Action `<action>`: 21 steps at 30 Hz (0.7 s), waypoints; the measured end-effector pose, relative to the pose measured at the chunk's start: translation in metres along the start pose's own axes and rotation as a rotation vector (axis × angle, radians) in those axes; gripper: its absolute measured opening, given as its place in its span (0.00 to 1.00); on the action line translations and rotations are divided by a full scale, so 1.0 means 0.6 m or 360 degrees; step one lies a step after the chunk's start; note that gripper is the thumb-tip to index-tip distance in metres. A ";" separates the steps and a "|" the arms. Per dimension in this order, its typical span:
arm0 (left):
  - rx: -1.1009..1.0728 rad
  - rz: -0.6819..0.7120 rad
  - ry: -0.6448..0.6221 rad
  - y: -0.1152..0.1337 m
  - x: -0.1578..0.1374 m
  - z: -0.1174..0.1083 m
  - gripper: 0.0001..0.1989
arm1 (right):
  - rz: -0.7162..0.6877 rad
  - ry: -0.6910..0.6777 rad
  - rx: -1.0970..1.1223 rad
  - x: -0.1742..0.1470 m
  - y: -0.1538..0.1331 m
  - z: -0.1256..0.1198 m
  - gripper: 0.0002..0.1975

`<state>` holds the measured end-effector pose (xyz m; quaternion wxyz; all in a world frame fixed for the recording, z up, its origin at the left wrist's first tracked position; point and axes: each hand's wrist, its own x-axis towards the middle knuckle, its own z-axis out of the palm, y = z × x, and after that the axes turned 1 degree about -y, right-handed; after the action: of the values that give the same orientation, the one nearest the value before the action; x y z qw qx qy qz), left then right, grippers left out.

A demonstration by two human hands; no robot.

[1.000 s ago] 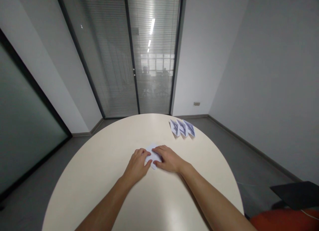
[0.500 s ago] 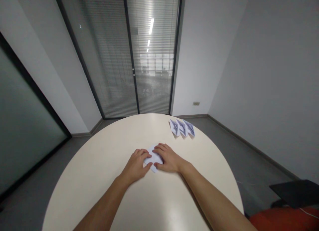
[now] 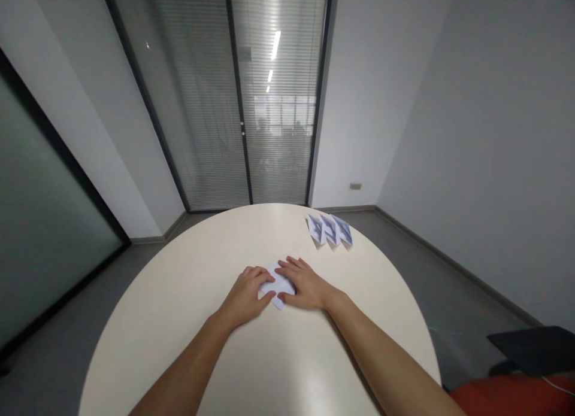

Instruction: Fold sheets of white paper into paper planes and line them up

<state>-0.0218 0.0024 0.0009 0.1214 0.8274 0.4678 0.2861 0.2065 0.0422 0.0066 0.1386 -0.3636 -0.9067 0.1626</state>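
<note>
A small piece of folded white paper (image 3: 279, 285) lies on the round cream table (image 3: 215, 242), partly covered by both hands. My left hand (image 3: 251, 293) rests on its left side, thumb and fingers apart and touching the paper. From the right, my right hand (image 3: 303, 286) lies over the paper with its fingers spread and its thumb near the lower corner. Neither hand lifts the paper; it stays flat. The paper's right part is hidden beneath my right fingers.
Three folded papers with blue-grey shading (image 3: 330, 230) stand in a row near the table's far right edge. At the lower right are a dark flat panel (image 3: 532, 349) and a red seat (image 3: 507, 397). A glass partition with blinds (image 3: 283, 158) rises beyond the table.
Both hands keep almost the same place on the paper; the right fingers are spread slightly more. The whole view has shifted a little.
</note>
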 end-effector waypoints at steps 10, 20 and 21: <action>-0.0029 -0.0015 -0.0002 0.001 0.000 -0.001 0.12 | 0.0004 -0.0013 -0.0005 -0.001 0.000 -0.003 0.35; -0.0048 0.0053 -0.0043 -0.001 0.002 -0.005 0.12 | 0.0009 0.0002 0.0003 -0.005 -0.004 -0.012 0.32; -0.0061 0.0060 -0.0041 -0.001 0.001 -0.004 0.12 | 0.0023 0.0001 0.0002 -0.005 -0.005 -0.012 0.32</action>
<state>-0.0235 0.0034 0.0030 0.1378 0.8371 0.4451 0.2866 0.2096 0.0396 0.0138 0.1378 -0.3702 -0.9039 0.1642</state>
